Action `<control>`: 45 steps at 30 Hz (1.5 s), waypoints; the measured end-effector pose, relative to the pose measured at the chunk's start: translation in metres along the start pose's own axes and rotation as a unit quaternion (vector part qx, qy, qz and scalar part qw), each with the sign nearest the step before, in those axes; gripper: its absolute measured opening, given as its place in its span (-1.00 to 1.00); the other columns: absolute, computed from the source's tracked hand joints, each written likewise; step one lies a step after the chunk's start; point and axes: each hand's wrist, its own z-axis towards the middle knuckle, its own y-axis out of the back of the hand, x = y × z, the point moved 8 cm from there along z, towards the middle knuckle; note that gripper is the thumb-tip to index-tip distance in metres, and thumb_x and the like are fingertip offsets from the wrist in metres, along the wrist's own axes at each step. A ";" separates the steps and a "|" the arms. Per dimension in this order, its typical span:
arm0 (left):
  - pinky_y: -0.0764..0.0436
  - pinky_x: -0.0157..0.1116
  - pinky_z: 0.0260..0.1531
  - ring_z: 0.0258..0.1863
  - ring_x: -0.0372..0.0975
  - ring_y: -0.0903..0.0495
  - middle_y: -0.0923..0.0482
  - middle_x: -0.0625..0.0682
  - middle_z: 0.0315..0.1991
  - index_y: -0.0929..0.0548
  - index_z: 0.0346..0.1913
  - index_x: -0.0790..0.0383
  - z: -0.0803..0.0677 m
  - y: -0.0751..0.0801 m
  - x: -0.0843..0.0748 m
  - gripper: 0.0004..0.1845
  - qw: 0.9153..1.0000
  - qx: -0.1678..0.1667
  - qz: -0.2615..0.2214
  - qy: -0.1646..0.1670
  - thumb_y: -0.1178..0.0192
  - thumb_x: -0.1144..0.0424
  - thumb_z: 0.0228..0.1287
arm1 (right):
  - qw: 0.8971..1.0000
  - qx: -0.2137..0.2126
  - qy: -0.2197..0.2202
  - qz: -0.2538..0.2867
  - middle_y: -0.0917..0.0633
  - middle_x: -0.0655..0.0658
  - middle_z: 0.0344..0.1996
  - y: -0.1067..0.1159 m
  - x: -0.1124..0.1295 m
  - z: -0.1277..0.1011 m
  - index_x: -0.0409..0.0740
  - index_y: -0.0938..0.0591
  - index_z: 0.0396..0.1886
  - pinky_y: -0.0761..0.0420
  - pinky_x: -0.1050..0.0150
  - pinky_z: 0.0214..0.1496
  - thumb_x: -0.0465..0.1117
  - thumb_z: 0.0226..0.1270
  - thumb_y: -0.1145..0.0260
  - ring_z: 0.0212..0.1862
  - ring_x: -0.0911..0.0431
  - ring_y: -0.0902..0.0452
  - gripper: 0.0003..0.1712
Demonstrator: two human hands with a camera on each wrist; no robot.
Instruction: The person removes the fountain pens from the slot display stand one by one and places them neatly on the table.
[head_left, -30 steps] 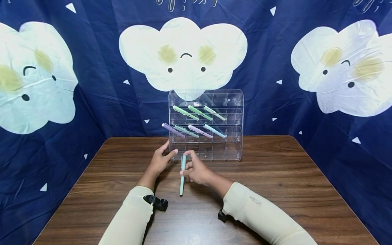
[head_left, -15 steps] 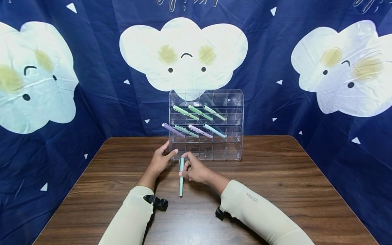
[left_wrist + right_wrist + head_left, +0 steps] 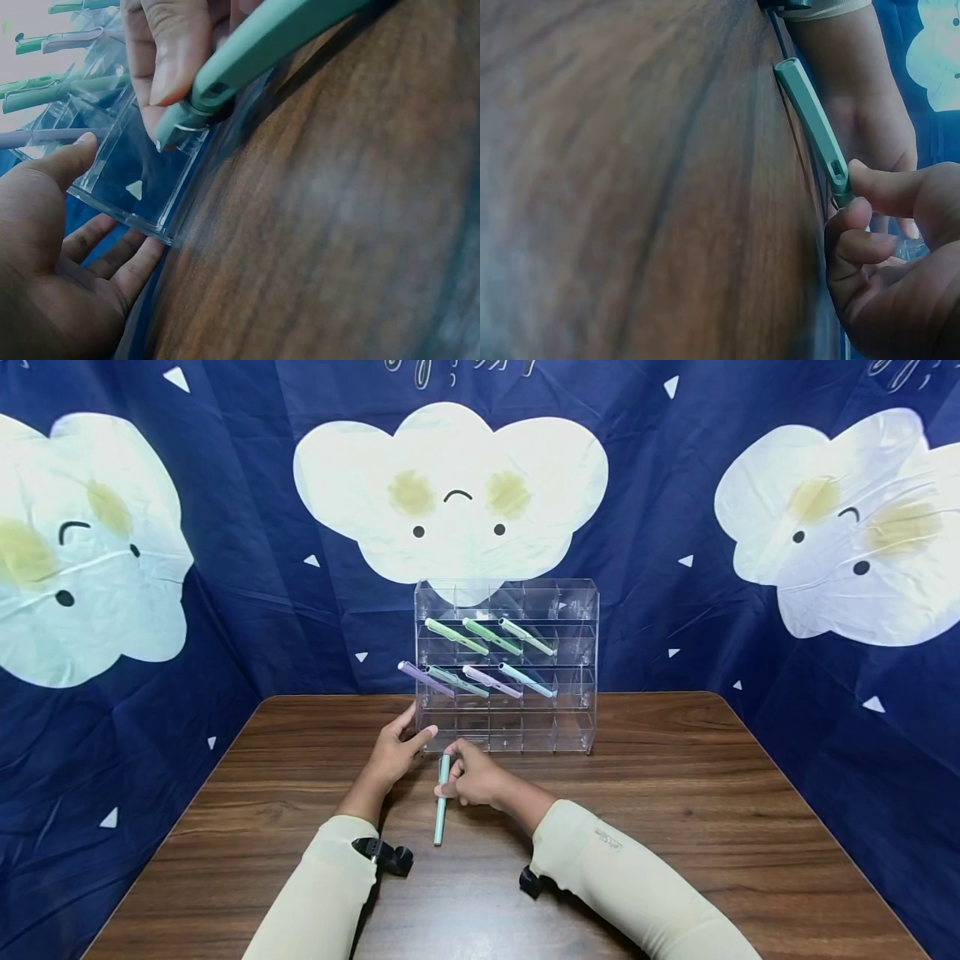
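One mint-green pen [image 3: 440, 817] sits pinched between my right hand's [image 3: 478, 777] thumb and curled fingers, before the bottom row of the clear rack [image 3: 536, 742], above the wooden table [image 3: 660, 793]. My left hand [image 3: 392, 756], thumb and fingers spread wide, rests against the rack's left side. Seven more pens [image 3: 492, 682] (pastels, all slanting) fill parts of its two middle rows.

Head view: bright and largely even, with the central cloud [image 3: 450, 460] nearly washed out, a pale glare on the tabletop [image 3: 465, 910] and a dark shadow along the left sleeve [image 3: 315, 893]. Left wrist view: dimmer and bluish, the upper-left corner overexposed and the tabletop blurred. Right wrist view: likewise dim, the pen [image 3: 814, 124] crisper than the smeared tabletop.
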 end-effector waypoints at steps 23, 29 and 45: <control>-0.54 0.17 0.48 0.62 0.16 -0.41 -0.29 0.20 0.70 -0.18 0.76 -0.23 -0.001 0.000 0.004 -0.20 1.000 0.013 0.009 0.016 -0.31 0.02 0.63 | 0.999 -0.008 -0.040 -0.011 -0.57 -0.04 -0.55 -0.006 -0.009 0.004 -0.33 -0.46 0.29 -0.27 0.38 -0.63 -0.43 0.37 -0.55 -0.69 0.17 -0.33 -0.41; -0.52 0.18 0.50 0.63 0.16 -0.39 -0.28 0.20 0.71 -0.16 0.77 -0.23 -0.002 -0.001 0.002 -0.19 1.000 0.016 0.012 0.017 -0.31 0.00 0.63 | 0.999 -0.002 -0.041 -0.007 -0.57 -0.03 -0.55 -0.006 -0.009 0.003 -0.35 -0.46 0.32 -0.29 0.39 -0.63 -0.42 0.37 -0.55 -0.70 0.18 -0.34 -0.38; -0.58 0.08 0.42 0.59 0.14 -0.47 -0.38 0.21 0.65 -0.22 0.75 -0.25 0.000 0.000 0.005 -0.21 1.000 0.006 0.011 0.012 -0.33 0.01 0.62 | 0.999 0.003 -0.046 -0.012 -0.60 -0.03 -0.51 -0.006 -0.012 0.004 -0.36 -0.48 0.35 -0.28 0.38 -0.64 -0.40 0.39 -0.55 -0.70 0.16 -0.37 -0.37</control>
